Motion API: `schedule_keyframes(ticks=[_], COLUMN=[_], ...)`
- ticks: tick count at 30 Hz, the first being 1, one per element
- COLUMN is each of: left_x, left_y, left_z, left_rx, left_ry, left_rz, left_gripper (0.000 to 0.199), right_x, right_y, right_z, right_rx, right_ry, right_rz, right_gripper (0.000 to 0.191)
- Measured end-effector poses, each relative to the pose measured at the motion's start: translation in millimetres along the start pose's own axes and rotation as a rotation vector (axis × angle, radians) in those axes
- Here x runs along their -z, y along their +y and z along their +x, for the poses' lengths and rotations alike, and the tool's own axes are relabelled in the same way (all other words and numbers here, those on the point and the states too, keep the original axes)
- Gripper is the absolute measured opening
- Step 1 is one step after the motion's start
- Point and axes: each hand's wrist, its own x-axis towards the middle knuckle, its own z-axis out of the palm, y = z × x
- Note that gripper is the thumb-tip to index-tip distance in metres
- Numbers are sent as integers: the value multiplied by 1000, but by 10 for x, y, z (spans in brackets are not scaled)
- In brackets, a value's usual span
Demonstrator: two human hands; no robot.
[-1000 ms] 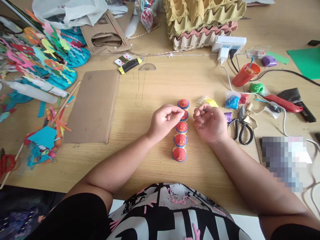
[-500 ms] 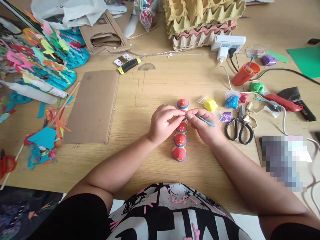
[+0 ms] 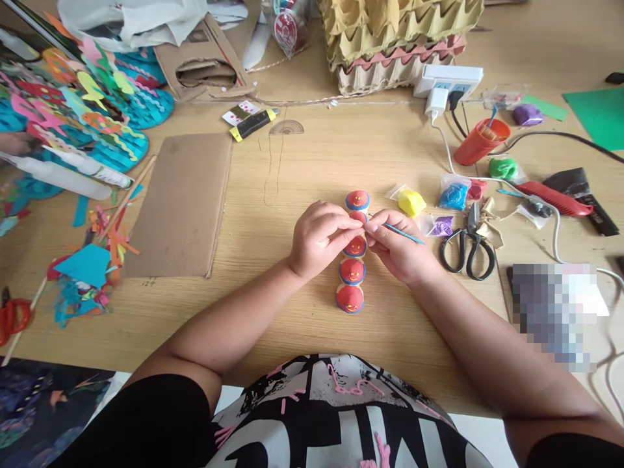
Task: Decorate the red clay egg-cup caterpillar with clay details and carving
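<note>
Left hand: the bare left hand comes in from the lower left, forearm slanting up over the table, knuckles raised; thumb and forefinger are nearly closed at the tips, and I cannot tell whether something tiny sits between them.
Right hand: the bare right hand reaches in from the lower right, fingers curled, thumb and forefinger pinched close to the left fingertips, with a thin blue stick held slantwise among the fingers.
Row of domes: five rounded red caps with blue rims, on pale bases, form one line on the table, running away from the person; four show yellow faces. The second from the far end is partly hidden by the fingertips, which are over or against it; contact is unclear.
Clay: six soft lumps to the right, one yellow, one blue, one red, one green and two purple, some in clear plastic.
Scissors: two pairs, one with black looped handles near the right hand, one red-handled at far left.
Cardboard: one flat brown sheet, left of the hands.
Egg trays: a stack of bumpy moulded pulp, yellowish over pink over greyish; exact count unclear.
Cup: one red tapered cup holding thin sticks.
Table: pale wood-grain surface.
</note>
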Motion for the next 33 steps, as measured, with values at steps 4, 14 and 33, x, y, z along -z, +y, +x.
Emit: schedule_keyframes(ticks=[4,14,33], left_x=[-20,-88,-97], left_y=[6,23,8], left_z=[0,8,15], left_rx=[47,255,631], left_ry=[5,56,62], left_rz=[-101,-355,-510], left_gripper=[9,10,35], right_x=[-9,15,36], right_y=[-24,29,-77], right_z=[6,-11,55], right_rx=[-44,29,24], right_ry=[-1,33,94], right_rz=[37,-47,8], right_gripper=[44,43,49])
